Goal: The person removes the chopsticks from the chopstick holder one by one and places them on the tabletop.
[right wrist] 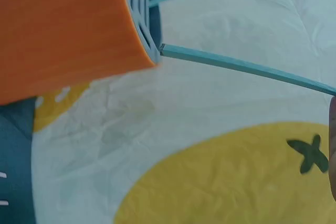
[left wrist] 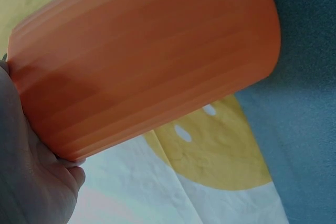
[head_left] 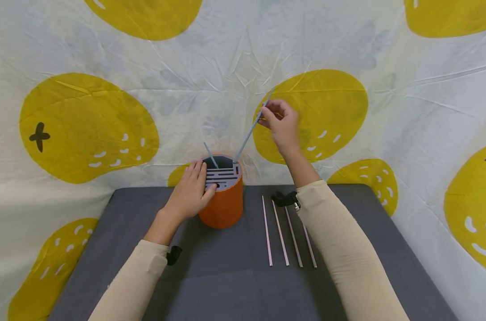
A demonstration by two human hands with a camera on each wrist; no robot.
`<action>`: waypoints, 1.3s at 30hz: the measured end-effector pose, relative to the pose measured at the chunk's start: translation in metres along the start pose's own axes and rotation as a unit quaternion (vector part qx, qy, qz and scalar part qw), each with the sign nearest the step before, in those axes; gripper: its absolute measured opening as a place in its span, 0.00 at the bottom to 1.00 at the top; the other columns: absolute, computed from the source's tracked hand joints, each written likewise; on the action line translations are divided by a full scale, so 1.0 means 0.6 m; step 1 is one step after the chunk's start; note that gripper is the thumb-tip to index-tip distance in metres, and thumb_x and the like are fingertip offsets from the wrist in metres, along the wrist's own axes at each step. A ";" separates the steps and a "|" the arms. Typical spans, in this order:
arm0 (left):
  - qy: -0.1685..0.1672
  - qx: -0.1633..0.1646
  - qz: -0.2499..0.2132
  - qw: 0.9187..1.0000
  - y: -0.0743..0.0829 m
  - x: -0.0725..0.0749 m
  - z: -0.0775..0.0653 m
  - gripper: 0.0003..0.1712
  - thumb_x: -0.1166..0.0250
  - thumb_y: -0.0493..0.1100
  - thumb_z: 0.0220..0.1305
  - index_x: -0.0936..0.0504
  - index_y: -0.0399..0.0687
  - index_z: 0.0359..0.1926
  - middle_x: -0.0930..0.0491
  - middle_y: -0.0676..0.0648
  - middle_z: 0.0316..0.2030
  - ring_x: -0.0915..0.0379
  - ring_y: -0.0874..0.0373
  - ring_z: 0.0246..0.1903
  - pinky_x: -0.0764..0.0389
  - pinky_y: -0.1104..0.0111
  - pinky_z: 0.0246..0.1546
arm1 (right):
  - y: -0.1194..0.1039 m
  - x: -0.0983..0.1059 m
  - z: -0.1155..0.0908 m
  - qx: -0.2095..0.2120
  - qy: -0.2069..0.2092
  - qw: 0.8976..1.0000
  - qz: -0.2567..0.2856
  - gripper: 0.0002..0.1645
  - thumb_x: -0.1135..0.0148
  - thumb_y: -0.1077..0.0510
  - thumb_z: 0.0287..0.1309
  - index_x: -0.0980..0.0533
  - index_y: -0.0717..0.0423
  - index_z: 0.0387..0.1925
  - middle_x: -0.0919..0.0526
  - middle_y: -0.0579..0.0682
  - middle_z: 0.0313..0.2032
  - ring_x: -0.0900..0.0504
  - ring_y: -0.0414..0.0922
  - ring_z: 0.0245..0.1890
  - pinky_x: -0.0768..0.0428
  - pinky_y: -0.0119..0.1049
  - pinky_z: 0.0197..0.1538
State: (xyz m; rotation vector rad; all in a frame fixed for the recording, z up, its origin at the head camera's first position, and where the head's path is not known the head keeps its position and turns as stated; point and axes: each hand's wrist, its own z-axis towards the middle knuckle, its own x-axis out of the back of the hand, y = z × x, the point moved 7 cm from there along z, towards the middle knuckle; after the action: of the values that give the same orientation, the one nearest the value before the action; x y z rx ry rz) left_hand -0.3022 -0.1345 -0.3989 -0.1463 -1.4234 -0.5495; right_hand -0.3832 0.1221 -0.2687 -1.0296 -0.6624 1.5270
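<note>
An orange round knife block [head_left: 223, 207] with a slotted grey-blue top [head_left: 227, 177] stands upright on the dark table. My left hand [head_left: 190, 189] rests against its left rim, fingers extended and thumb over the top. My right hand [head_left: 282, 122], raised to the block's right, pinches a slender blue chopstick [head_left: 249, 135] between thumb and fingers. The chopstick slants down, its lower end at the right rear edge of the top; in the right wrist view that chopstick [right wrist: 241, 66] has a faceted shaft. Another blue chopstick [head_left: 211, 154] leans out of the block's rear opening.
Several pinkish chopsticks [head_left: 280, 234] lie side by side on the dark table [head_left: 231, 276], right of the block and partly under the right forearm. Behind the table hangs a pale cloth [head_left: 211, 111] printed with large yellow fruit shapes.
</note>
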 end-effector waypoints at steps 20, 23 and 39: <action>0.004 -0.006 0.005 1.000 -0.002 0.001 0.003 0.46 0.58 0.61 0.80 0.54 0.32 0.81 0.59 0.34 0.82 0.66 0.38 0.82 0.57 0.46 0.81 | -0.009 0.190 -0.040 -0.023 0.041 0.996 -0.074 0.13 0.33 0.66 0.65 0.22 0.72 0.47 0.17 0.52 0.40 0.13 0.46 0.36 0.12 0.30 0.39; -0.001 -0.002 0.002 1.000 -0.003 0.001 0.002 0.46 0.58 0.61 0.80 0.55 0.32 0.81 0.59 0.34 0.82 0.67 0.39 0.82 0.57 0.47 0.82 | 0.010 0.225 -0.052 -0.040 0.040 0.991 -0.118 0.15 0.33 0.65 0.66 0.22 0.72 0.50 0.16 0.50 0.40 0.13 0.42 0.35 0.12 0.28 0.39; -0.002 -0.001 0.009 1.000 -0.001 0.003 -0.002 0.46 0.58 0.61 0.80 0.55 0.31 0.81 0.58 0.33 0.82 0.64 0.37 0.82 0.58 0.47 0.82 | 0.082 0.386 -0.116 -0.115 -0.033 0.926 -0.357 0.20 0.39 0.61 0.72 0.24 0.74 0.56 0.17 0.57 0.40 0.15 0.30 0.31 0.15 0.23 0.37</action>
State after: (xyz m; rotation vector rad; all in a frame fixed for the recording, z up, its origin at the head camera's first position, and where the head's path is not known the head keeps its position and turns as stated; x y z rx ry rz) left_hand -0.3014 -0.1360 -0.3974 -0.1625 -1.4245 -0.5364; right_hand -0.3442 0.3267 -0.4009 -0.7766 -1.1391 0.8545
